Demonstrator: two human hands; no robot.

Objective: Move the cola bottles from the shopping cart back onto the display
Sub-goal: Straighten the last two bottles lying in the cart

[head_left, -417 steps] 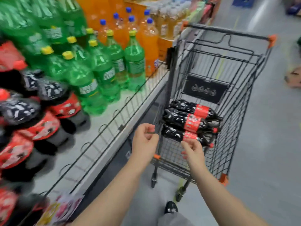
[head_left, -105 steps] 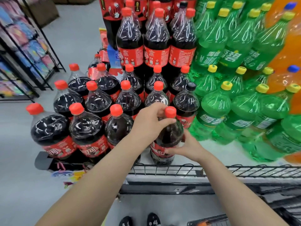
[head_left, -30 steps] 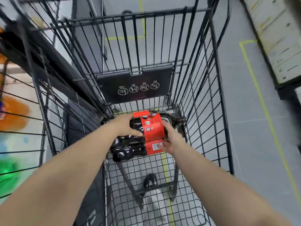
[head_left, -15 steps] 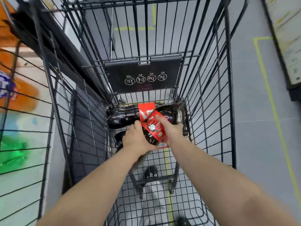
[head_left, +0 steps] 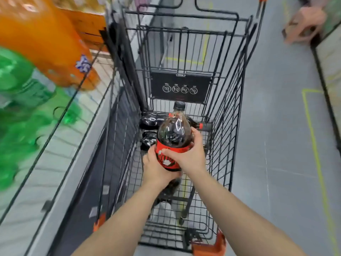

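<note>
A large cola bottle [head_left: 174, 134] with a black cap and red label is held upright above the floor of the black wire shopping cart [head_left: 228, 126]. My left hand [head_left: 156, 168] cups it from below on the left. My right hand [head_left: 191, 154] wraps the label from the right. Behind it another cola bottle [head_left: 152, 119] lies on its side at the cart's far end, and a dark bottle end [head_left: 147, 141] shows just left of the held one. The display shelf [head_left: 60, 170] runs along the left, its cola section out of view.
Blurred green bottles [head_left: 24, 111] and orange bottles [head_left: 42, 39] stand on the shelf behind a low wire rail [head_left: 77, 93]. Grey aisle floor with yellow lines [head_left: 311, 137] lies to the right. A pinkish stool [head_left: 304, 24] and another fixture sit at the far right.
Both hands have lifted one cola bottle off the cart floor and turned it upright. My view has swung back and left, bringing the shelf into sight.
</note>
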